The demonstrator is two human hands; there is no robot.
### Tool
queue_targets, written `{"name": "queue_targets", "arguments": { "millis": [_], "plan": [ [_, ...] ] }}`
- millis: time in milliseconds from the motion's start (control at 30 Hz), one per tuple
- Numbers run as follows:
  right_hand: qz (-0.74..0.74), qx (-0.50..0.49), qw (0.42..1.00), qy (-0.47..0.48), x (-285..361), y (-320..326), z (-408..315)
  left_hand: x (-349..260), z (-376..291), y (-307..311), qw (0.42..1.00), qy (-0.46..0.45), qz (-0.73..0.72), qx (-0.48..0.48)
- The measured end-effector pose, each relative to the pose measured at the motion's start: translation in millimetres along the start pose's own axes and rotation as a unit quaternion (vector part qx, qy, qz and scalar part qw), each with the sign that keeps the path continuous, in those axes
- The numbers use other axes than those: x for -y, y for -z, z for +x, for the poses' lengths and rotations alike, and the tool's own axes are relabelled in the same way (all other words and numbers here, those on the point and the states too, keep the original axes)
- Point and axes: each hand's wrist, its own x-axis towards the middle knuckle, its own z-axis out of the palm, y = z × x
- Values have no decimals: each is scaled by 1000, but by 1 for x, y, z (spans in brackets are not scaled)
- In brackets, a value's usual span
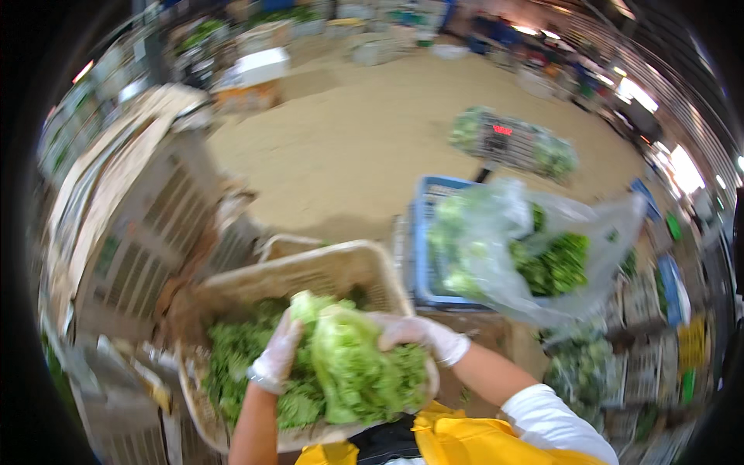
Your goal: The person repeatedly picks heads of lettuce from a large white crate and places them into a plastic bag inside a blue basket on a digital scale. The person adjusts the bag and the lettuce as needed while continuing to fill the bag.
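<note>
My left hand (281, 351), in a translucent glove, presses on the left side of a head of leafy green lettuce (349, 360). Gloved too, my right hand (415, 337) grips that lettuce from its upper right; some of its fingers are hidden behind the leaves. Both hands are over a worn beige plastic crate (383, 264), where darker curly lettuce (244, 354) lies. To the right, a blue plastic crate (419, 244) holds an open clear plastic bag (500, 250) with green lettuce (561, 264) in it.
Stacked crates (168, 197) rise close on the left. Beyond the blue crate, a scale with a red lit display (501, 130) stands among bagged greens (555, 157). A white foam box (261, 65) sits farther back. More crates (639, 360) and bagged vegetables (581, 372) line the right side.
</note>
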Motion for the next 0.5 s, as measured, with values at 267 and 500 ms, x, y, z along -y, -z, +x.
{"name": "queue_targets", "arguments": {
  "millis": [267,500],
  "plan": [
    [464,-14,883,68,-36,-3,-106,-64,30,-114,967,141,17,212],
    [335,-277,881,189,7,66,-292,-119,53,-262,988,-135,74,13]
  ]
}}
